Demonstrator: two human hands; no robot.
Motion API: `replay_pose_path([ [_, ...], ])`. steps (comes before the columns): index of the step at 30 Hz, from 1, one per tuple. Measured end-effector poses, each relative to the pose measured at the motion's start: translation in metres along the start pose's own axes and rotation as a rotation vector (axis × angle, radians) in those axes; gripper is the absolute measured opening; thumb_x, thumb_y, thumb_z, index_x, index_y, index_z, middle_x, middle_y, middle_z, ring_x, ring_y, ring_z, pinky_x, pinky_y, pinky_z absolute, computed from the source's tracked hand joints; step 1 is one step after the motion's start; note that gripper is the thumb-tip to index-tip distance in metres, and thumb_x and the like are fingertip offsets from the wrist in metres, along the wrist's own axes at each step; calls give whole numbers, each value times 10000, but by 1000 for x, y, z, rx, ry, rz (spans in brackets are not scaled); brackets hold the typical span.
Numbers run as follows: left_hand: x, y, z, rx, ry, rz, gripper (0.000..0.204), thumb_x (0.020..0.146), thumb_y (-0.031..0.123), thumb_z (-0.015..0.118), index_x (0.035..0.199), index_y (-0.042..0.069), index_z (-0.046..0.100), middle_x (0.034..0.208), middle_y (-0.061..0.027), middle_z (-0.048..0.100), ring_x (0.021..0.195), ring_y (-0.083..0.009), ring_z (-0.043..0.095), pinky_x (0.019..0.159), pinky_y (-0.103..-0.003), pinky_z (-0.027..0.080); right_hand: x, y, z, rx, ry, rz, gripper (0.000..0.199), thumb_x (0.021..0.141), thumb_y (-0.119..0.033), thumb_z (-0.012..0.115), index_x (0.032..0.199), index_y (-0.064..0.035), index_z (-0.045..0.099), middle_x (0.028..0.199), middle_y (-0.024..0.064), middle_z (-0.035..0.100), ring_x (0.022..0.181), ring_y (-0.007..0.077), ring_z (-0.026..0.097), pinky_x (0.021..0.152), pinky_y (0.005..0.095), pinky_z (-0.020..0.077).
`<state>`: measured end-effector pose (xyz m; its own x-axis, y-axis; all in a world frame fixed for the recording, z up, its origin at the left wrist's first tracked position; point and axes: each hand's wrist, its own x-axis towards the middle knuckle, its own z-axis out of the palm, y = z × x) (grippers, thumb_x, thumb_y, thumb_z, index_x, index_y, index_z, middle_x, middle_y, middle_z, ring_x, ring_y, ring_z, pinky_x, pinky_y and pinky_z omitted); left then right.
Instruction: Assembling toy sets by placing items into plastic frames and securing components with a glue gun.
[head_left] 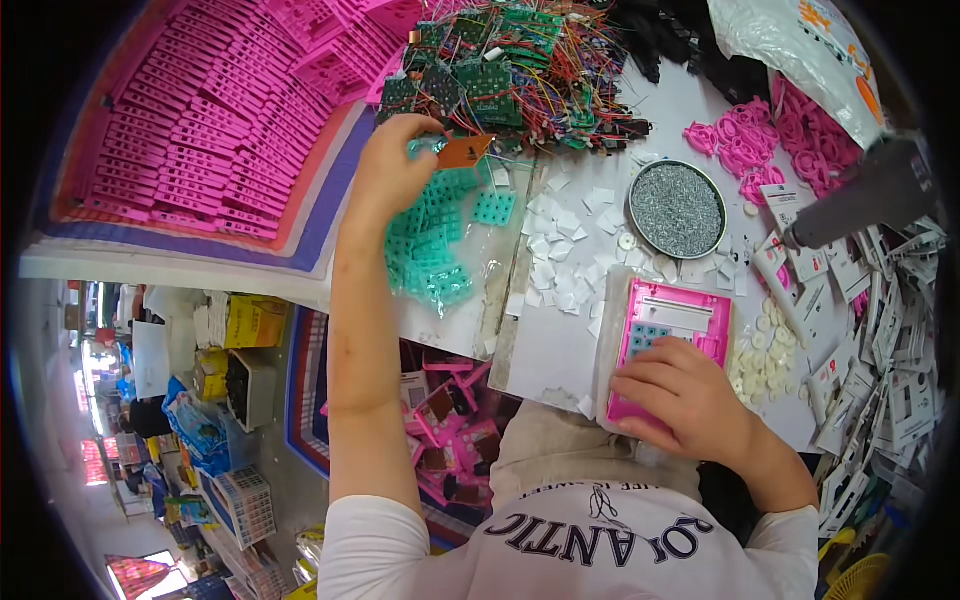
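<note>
Over the near part of the pink casing (705, 342), which lies face up on the worktop (540, 345), I find my right hand (675, 385) with fingers loosely curved across the blue-green keypad (648, 335); I judge this contact steadies both, though whether it truly grips I cannot tell. Beyond the casing and to its left, my left hand (400, 158) appears to pinch an orange-brown board (466, 152) by one edge, thumb against fingers, probably to spare its flat face. Beneath that hand, also left of the casing, lie spare keypads (430, 240) in clear wrapping. Just beyond the casing stands a round dish of small metal pieces (678, 208), its rim presumably there to stop scattering. Cream small parts (765, 350) sit just right of the casing, white squares (560, 245) to its left; both, I judge, within easy reach.
</note>
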<state>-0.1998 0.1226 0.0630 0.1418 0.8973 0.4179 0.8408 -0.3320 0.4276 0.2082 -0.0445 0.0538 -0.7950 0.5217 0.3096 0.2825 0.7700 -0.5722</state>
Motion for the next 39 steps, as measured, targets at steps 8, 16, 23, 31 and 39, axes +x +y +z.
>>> replay_pose_path([
  [8,-24,25,8,405,-162,250,555,739,115,698,1289,162,642,1420,-109,564,1341,-333,503,1136,-577,334,-10,3,9,-7,-29,-8,366,795,-232,813,1098,-52,715,997,84,706,928,271,670,824,407,549],
  [16,-18,40,39,419,-156,359,640,741,226,822,1336,148,599,1453,-116,506,1329,-297,491,1130,-588,322,-4,2,8,15,2,-20,316,800,-213,807,1060,-52,723,964,76,711,908,258,676,790,391,551],
  [23,-8,30,45,308,61,338,291,840,100,717,1121,26,705,1056,-147,707,1040,-341,675,1027,-499,466,-10,4,4,-4,13,-20,321,780,-201,809,1052,-53,722,944,75,711,879,259,674,769,385,551],
  [31,-15,66,6,58,55,430,244,812,-35,731,1030,71,764,1003,-141,724,959,-288,706,833,-370,570,-2,5,-1,29,63,-69,325,757,-175,823,1035,-41,720,915,85,707,840,268,672,759,389,554],
  [39,-78,167,0,62,309,686,330,711,-21,803,978,171,780,1154,-66,676,1066,-279,632,852,-405,579,12,14,-32,448,587,263,202,825,-64,740,1013,-9,689,909,66,689,820,218,645,784,354,519],
])
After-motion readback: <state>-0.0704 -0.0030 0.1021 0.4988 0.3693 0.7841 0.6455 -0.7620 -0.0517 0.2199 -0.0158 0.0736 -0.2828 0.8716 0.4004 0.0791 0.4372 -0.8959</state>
